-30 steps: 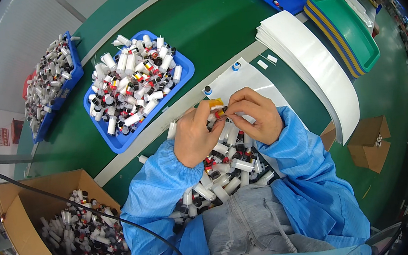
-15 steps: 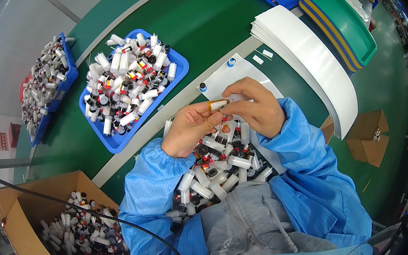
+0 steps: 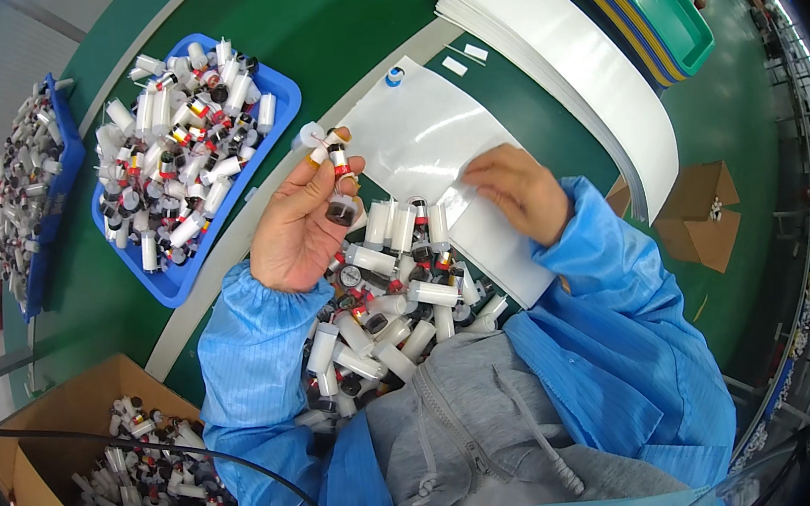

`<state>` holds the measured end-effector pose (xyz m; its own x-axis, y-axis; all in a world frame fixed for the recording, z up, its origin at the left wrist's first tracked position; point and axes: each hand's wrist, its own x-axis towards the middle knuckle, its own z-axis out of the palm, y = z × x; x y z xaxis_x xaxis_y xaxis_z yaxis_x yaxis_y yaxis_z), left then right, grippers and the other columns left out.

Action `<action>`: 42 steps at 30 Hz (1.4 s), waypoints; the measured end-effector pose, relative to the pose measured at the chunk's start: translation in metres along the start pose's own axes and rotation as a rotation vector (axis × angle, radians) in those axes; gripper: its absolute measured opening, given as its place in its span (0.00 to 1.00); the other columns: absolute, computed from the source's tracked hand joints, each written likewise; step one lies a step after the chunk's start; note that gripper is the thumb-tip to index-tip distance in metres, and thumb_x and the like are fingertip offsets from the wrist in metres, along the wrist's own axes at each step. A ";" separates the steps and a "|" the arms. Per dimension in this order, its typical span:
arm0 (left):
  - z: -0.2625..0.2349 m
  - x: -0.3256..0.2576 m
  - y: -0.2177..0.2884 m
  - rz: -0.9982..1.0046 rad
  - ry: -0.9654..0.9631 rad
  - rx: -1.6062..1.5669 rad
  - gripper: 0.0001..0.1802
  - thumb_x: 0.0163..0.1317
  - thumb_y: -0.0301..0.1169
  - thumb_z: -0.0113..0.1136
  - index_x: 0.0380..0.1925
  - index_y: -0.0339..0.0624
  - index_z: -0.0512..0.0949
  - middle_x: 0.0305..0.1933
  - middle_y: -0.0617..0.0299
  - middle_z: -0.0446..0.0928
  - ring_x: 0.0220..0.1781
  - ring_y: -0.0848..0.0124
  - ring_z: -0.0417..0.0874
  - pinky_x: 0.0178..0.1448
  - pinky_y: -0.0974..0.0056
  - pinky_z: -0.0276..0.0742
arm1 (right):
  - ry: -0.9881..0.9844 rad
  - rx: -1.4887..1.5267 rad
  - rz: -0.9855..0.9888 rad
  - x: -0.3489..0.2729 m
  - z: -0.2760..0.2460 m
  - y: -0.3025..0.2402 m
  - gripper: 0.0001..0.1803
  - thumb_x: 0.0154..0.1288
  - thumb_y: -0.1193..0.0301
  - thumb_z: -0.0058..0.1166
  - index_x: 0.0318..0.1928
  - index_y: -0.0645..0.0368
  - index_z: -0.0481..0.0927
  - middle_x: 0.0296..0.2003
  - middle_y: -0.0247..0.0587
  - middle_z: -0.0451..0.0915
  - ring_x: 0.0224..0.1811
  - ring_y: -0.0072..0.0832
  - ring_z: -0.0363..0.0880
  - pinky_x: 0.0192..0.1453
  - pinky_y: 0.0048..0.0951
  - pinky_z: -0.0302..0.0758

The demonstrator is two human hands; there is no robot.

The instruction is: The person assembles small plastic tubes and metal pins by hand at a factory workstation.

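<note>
My hands have parted: my left hand (image 3: 297, 227) now lifts one small white plastic tube with a red band and dark cap (image 3: 340, 175) alone, fingers clamped on it above the heap in my lap, while my right hand (image 3: 518, 192), empty and loosely curled, has dropped onto the white label sheet (image 3: 421, 131), seemingly for another sticker.

a: what carries it all?
b: a green table (image 3: 329, 22) with a pale strip running across it.
a: and on it?
b: a blue tray (image 3: 272, 118) of small vials in the middle, another blue tray (image 3: 64, 152) at the left edge, a stack of white sheets (image 3: 573, 64) right, stacked green trays (image 3: 666, 3) at the far right corner, a single white sheet (image 3: 421, 131) and a heap of vials (image 3: 400, 294) at the near edge.
</note>
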<state>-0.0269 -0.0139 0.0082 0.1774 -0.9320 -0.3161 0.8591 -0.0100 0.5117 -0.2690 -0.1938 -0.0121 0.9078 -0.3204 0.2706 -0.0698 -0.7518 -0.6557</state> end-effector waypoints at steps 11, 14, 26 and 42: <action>0.011 0.000 -0.008 -0.101 0.012 0.192 0.19 0.70 0.26 0.51 0.60 0.34 0.70 0.59 0.59 0.73 0.53 0.71 0.77 0.54 0.68 0.74 | -0.055 -0.434 -0.134 -0.037 0.013 -0.009 0.21 0.52 0.78 0.52 0.50 0.66 0.78 0.52 0.48 0.75 0.57 0.40 0.73 0.67 0.43 0.65; 0.010 -0.001 -0.009 -0.088 0.026 0.244 0.20 0.70 0.26 0.52 0.60 0.34 0.69 0.58 0.59 0.73 0.53 0.71 0.77 0.53 0.68 0.75 | -0.056 -0.386 -0.071 -0.036 0.018 -0.009 0.20 0.51 0.77 0.53 0.47 0.66 0.78 0.50 0.48 0.75 0.55 0.41 0.73 0.63 0.41 0.68; 0.009 -0.002 -0.006 -0.145 -0.005 0.234 0.20 0.70 0.26 0.52 0.61 0.36 0.70 0.54 0.55 0.76 0.46 0.71 0.77 0.52 0.68 0.75 | -0.008 -0.493 -0.067 -0.034 0.019 -0.016 0.19 0.53 0.81 0.52 0.48 0.60 0.80 0.52 0.43 0.77 0.59 0.33 0.73 0.71 0.49 0.56; 0.011 -0.002 -0.007 -0.142 -0.019 0.296 0.20 0.70 0.27 0.52 0.62 0.38 0.69 0.50 0.54 0.78 0.42 0.72 0.77 0.51 0.68 0.75 | 0.449 -0.054 0.217 -0.056 0.006 -0.010 0.15 0.49 0.85 0.56 0.38 0.61 0.73 0.37 0.45 0.74 0.38 0.39 0.73 0.51 0.33 0.67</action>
<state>-0.0386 -0.0156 0.0139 0.0543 -0.9201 -0.3880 0.6971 -0.2432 0.6745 -0.3163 -0.1650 -0.0249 0.6030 -0.6802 0.4169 -0.2691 -0.6654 -0.6963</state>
